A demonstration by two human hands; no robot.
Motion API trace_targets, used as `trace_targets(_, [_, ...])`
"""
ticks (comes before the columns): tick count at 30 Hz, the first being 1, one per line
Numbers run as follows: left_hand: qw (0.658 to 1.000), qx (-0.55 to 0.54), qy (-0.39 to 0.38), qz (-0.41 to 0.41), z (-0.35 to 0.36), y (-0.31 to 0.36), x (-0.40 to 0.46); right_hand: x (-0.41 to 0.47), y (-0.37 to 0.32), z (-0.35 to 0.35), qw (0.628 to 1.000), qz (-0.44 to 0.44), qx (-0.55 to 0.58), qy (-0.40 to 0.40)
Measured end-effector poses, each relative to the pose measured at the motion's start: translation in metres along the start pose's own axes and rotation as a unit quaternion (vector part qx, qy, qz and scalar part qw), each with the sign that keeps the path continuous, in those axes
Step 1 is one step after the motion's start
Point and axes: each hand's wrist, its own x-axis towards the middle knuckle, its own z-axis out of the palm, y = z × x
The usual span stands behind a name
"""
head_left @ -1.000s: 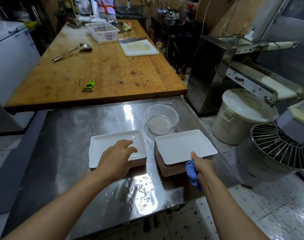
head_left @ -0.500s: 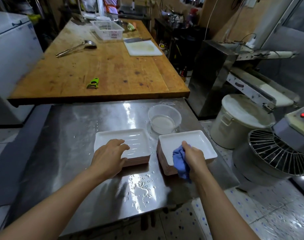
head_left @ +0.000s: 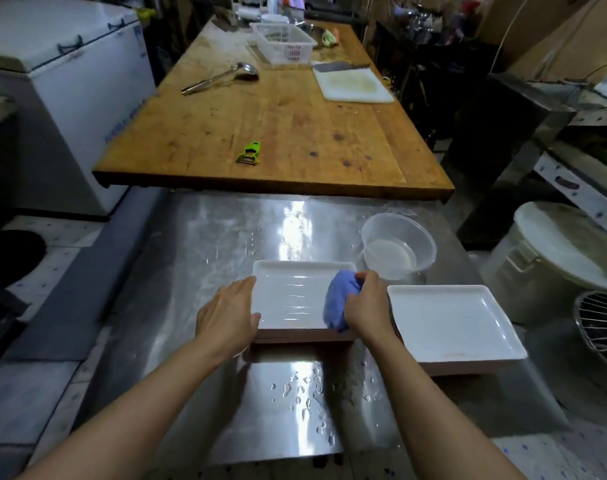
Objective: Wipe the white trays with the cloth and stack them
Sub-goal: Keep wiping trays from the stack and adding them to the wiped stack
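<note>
Two low piles of white trays stand on the wet steel table (head_left: 198, 258). The left pile's top tray (head_left: 291, 292) shows water streaks. My left hand (head_left: 227, 315) grips its left edge, thumb on the rim. My right hand (head_left: 366, 306) holds a bunched blue cloth (head_left: 340, 299) and presses it on that tray's right side. The right pile's top tray (head_left: 447, 320) lies untouched beside my right wrist.
A clear plastic bowl (head_left: 397, 249) with cloudy water stands just behind the trays. Water drops lie near the table's front edge. A wooden table (head_left: 277, 126) beyond carries a green peeler (head_left: 249, 153), ladle, basket and cutting board. A mixer guard (head_left: 603, 327) and white bucket (head_left: 551, 261) stand right.
My right hand has carried the blue cloth from the right pile over to the left pile's top tray. My left hand has shifted to that tray's left edge.
</note>
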Motion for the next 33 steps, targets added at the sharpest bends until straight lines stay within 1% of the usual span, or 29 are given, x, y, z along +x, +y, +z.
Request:
trace_targets(2, [1.000, -0.011, -0.015, -0.012, 0.005, -0.002, 0.005, 0.000, 0.004, 0.005, 0.996, -0.002, -0.089, 0.023])
trace_targets(3, [0.999, -0.014, -0.025, -0.022, 0.007, -0.002, 0.008, -0.002, 0.007, 0.006, 0.991, -0.017, -0.126, 0.045])
trace_targets(4, [0.999, -0.017, -0.033, -0.034, 0.009, -0.002, 0.011, -0.004, 0.008, 0.008, 0.984, -0.056, -0.159, 0.059])
trace_targets(5, [0.998, -0.020, -0.040, -0.046, 0.012, -0.002, 0.014, -0.005, 0.009, 0.010, 0.976, -0.104, -0.181, 0.056])
trace_targets(6, [0.997, -0.022, -0.045, -0.056, 0.014, -0.002, 0.017, -0.007, 0.008, 0.014, 0.972, -0.143, -0.181, 0.037])
trace_targets(7, [0.996, -0.024, -0.052, -0.062, 0.016, -0.002, 0.019, -0.009, 0.007, 0.020, 0.972, -0.159, -0.174, 0.013])
trace_targets(9, [0.995, -0.033, -0.064, -0.070, 0.020, -0.002, 0.023, -0.012, 0.007, 0.031, 0.972, -0.146, -0.181, -0.030])
trace_targets(10, [0.994, -0.040, -0.067, -0.074, 0.021, -0.002, 0.024, -0.010, 0.008, 0.035, 0.972, -0.141, -0.182, -0.039])
trace_targets(12, [0.993, -0.050, -0.071, -0.081, 0.022, -0.003, 0.027, -0.002, 0.008, 0.038, 0.980, -0.130, -0.147, -0.041])
trace_targets(14, [0.992, -0.062, -0.073, -0.079, 0.024, -0.005, 0.029, 0.010, 0.004, 0.039, 0.990, -0.112, -0.074, -0.046])
trace_targets(16, [0.991, -0.076, -0.074, -0.076, 0.025, -0.008, 0.030, 0.021, -0.003, 0.039, 0.995, -0.101, 0.003, -0.028])
trace_targets(17, [0.991, -0.082, -0.075, -0.075, 0.026, -0.009, 0.030, 0.025, -0.005, 0.039, 0.995, -0.092, 0.023, -0.011])
trace_targets(20, [0.990, -0.093, -0.069, -0.074, 0.030, -0.009, 0.028, 0.031, -0.008, 0.046, 0.996, -0.089, 0.014, 0.020])
trace_targets(21, [0.990, -0.096, -0.065, -0.076, 0.031, -0.009, 0.027, 0.030, -0.009, 0.051, 0.995, -0.099, 0.007, 0.015])
trace_targets(23, [0.990, -0.100, -0.055, -0.078, 0.033, -0.009, 0.027, 0.025, -0.018, 0.065, 0.991, -0.132, 0.004, -0.024])
trace_targets(28, [0.988, -0.129, -0.049, -0.072, 0.035, -0.012, 0.027, 0.007, -0.054, 0.093, 0.969, -0.216, 0.039, -0.111])
trace_targets(31, [0.984, -0.163, -0.034, -0.067, 0.036, -0.012, 0.025, 0.004, -0.067, 0.098, 0.961, -0.231, 0.041, -0.147])
trace_targets(33, [0.985, -0.158, -0.034, -0.065, 0.038, -0.013, 0.026, 0.006, -0.070, 0.096, 0.960, -0.231, 0.036, -0.155])
